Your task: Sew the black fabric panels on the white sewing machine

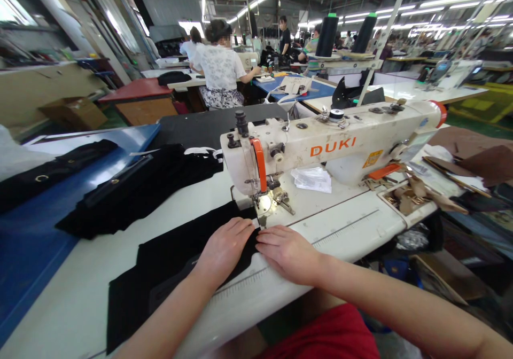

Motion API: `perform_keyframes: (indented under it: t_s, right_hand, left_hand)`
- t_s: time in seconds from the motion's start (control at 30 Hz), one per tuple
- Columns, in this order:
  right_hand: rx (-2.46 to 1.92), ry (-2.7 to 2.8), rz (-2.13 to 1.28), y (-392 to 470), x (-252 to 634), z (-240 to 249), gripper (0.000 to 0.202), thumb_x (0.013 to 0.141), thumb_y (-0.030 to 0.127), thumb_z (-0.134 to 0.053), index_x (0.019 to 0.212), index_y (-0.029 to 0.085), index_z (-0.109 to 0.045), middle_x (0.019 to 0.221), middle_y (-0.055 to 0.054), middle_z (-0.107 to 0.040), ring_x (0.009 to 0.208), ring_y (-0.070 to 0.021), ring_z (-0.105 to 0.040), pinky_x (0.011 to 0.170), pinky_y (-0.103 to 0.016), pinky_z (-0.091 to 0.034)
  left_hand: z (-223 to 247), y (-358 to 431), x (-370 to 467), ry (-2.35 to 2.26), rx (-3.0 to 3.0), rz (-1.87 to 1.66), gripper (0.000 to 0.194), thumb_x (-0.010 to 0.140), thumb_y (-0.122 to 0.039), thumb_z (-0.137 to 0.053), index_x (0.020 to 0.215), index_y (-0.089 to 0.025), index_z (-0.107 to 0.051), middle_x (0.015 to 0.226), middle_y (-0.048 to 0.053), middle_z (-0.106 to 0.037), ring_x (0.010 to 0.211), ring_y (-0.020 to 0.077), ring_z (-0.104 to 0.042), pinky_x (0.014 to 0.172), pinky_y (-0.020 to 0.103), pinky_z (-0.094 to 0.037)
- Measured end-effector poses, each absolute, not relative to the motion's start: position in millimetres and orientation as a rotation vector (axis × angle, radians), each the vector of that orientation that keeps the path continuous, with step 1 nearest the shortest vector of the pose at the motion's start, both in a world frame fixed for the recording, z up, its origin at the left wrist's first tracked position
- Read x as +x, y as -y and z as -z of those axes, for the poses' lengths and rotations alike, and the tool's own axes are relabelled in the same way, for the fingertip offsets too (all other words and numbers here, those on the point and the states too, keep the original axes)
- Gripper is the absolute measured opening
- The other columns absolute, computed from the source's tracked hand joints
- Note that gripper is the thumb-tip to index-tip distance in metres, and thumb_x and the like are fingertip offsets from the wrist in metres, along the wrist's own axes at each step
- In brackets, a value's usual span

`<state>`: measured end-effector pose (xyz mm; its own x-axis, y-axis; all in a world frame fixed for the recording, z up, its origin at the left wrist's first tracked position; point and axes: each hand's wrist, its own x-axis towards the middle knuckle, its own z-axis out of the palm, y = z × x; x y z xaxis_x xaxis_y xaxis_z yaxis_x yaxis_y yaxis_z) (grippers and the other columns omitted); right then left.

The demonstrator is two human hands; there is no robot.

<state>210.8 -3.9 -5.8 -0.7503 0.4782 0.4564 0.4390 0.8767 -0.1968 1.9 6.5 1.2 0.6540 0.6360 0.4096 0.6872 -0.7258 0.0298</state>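
A black fabric piece (176, 252) lies on the sewing table, its right end close to the sewing machine's needle area (263, 205). My left hand (224, 249) is closed on this end from above, fingertips beside a small white label (255, 223). Across from it, my right hand (290, 253) has its fingers pressed together on the fabric's right edge, just in front of the presser foot. The thumb of my right hand is hidden. The white sewing machine (296, 145) carries an orange guard (258, 164), and its lamp lights the needle plate.
Black fabric pieces with metal eyelets (136, 182) are piled at the left, partly over a blue board (48, 231). White slips (312, 179) lie under the machine arm. A parts tray (406, 198) is at the right. Another person (220, 65) sits ahead; two thread cones (327, 36) stand behind the machine.
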Motion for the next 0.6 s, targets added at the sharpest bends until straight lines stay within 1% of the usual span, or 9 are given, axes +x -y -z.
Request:
perform_keyframes:
  t_s: [0.13, 0.23, 0.4, 0.5, 0.6]
  right_hand:
    - [-0.728, 2.515, -0.122, -8, 210, 0, 0.013, 0.09, 0.015, -0.056, 0.095, 0.015, -0.068, 0.095, -0.008, -0.07, 0.093, -0.0196, -0.061, 0.087, -0.033, -0.048]
    - [-0.816, 2.548, -0.073, -23, 209, -4, 0.01, 0.089, 0.016, -0.059, 0.092, 0.014, -0.068, 0.087, -0.007, -0.068, 0.085, -0.02, -0.059, 0.082, -0.034, -0.047]
    - [-0.853, 2.642, 0.022, -38, 207, -3, 0.009, 0.09, 0.015, -0.059, 0.089, 0.015, -0.068, 0.085, -0.006, -0.064, 0.085, -0.0195, -0.054, 0.08, -0.032, -0.046]
    - [-0.839, 2.662, 0.064, -44, 207, -2, 0.01, 0.091, 0.015, -0.058, 0.089, 0.016, -0.068, 0.085, -0.006, -0.063, 0.086, -0.0196, -0.054, 0.081, -0.032, -0.045]
    - [-0.85, 2.677, 0.094, -53, 207, -4, 0.011, 0.091, 0.016, -0.058, 0.087, 0.014, -0.068, 0.084, -0.006, -0.063, 0.086, -0.0201, -0.055, 0.08, -0.032, -0.045]
  left_hand:
    - [4, -5, 0, 1.16, -2.734, 0.566, 0.033, 0.091, -0.008, -0.04, 0.108, -0.014, -0.068, 0.108, 0.011, -0.07, 0.103, 0.0232, -0.063, 0.091, 0.041, -0.054]
    - [5, 0, 0, 1.245, -2.734, 0.584, 0.034, 0.092, -0.012, -0.04, 0.113, -0.014, -0.067, 0.113, 0.012, -0.07, 0.108, 0.0236, -0.062, 0.096, 0.042, -0.052]
    - [2, 9, 0, 1.396, -2.793, 0.607, 0.037, 0.093, -0.026, -0.045, 0.125, -0.015, -0.062, 0.126, 0.012, -0.065, 0.12, 0.025, -0.057, 0.102, 0.044, -0.047]
    - [2, 5, 1, 1.451, -2.806, 0.568, 0.04, 0.093, -0.03, -0.046, 0.129, -0.016, -0.059, 0.131, 0.011, -0.062, 0.124, 0.0247, -0.054, 0.105, 0.045, -0.045]
    - [1, -7, 2, 1.475, -2.805, 0.525, 0.041, 0.094, -0.031, -0.044, 0.129, -0.015, -0.059, 0.132, 0.013, -0.061, 0.125, 0.025, -0.054, 0.105, 0.045, -0.044]
